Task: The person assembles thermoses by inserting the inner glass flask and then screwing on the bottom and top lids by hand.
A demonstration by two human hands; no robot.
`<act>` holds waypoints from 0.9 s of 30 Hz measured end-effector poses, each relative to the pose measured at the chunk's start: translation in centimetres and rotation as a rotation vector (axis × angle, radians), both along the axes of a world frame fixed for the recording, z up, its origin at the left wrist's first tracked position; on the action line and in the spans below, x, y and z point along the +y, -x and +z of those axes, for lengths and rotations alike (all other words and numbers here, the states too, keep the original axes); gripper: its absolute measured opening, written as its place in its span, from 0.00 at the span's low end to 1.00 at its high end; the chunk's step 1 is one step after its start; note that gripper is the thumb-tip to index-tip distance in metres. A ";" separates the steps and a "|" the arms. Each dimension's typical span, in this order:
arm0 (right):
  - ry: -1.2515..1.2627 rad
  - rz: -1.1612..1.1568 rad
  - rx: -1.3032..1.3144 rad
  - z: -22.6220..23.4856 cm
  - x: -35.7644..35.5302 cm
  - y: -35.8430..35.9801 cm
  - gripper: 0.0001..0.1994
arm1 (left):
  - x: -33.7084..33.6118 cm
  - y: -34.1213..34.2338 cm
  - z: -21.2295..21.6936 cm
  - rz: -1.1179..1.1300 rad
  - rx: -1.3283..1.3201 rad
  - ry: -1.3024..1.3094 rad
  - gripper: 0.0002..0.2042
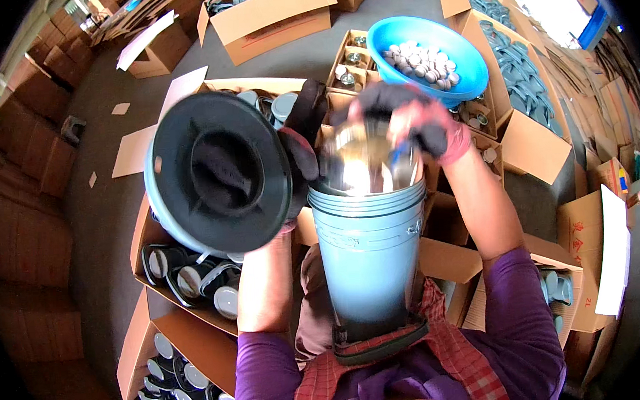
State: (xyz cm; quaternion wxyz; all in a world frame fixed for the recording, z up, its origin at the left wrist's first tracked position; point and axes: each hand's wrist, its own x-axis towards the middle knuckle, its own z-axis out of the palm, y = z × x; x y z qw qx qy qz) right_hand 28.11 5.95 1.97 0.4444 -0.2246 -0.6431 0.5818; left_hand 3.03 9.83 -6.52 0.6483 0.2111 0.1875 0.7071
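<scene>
My left hand point(300, 139), in a dark glove, grips the right edge of a wide round black part point(219, 173) with a pale blue rim. A light blue flask casing point(370, 248) stands in front of my body, with a black collar and strap-like handle point(380, 343) at its near end. Out of its far, open end sticks a shiny silvery liner point(365, 164), smeared by motion. My right hand point(410, 121), in a dark and reddish glove, is bent over the liner's top, also blurred. How deep the liner sits is hidden by the casing.
A bright blue basin point(428, 58) of small round whitish pieces point(422, 65) rests on a divided carton. Open cartons hold blue-grey parts point(521, 78) at right and black, grey-topped parts point(174, 385) at lower left. Stacked brown boxes point(28, 276) line the left.
</scene>
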 end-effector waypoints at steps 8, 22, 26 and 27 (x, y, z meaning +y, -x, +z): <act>-0.115 -0.025 -0.479 1.8 -2.6 1.7 0.11 | -2.0 1.0 4.8 0.143 0.526 -0.275 0.23; -0.216 -0.541 0.366 -7.5 -4.3 2.7 0.16 | -4.9 -2.1 8.3 -0.093 0.841 -1.048 0.25; -0.083 -0.549 0.344 -5.7 -5.1 3.4 0.19 | -4.4 -1.6 8.9 -0.018 0.893 -1.126 0.24; -0.107 -0.492 0.386 -5.8 -5.2 3.5 0.20 | -4.5 -1.5 8.8 0.063 0.951 -1.199 0.23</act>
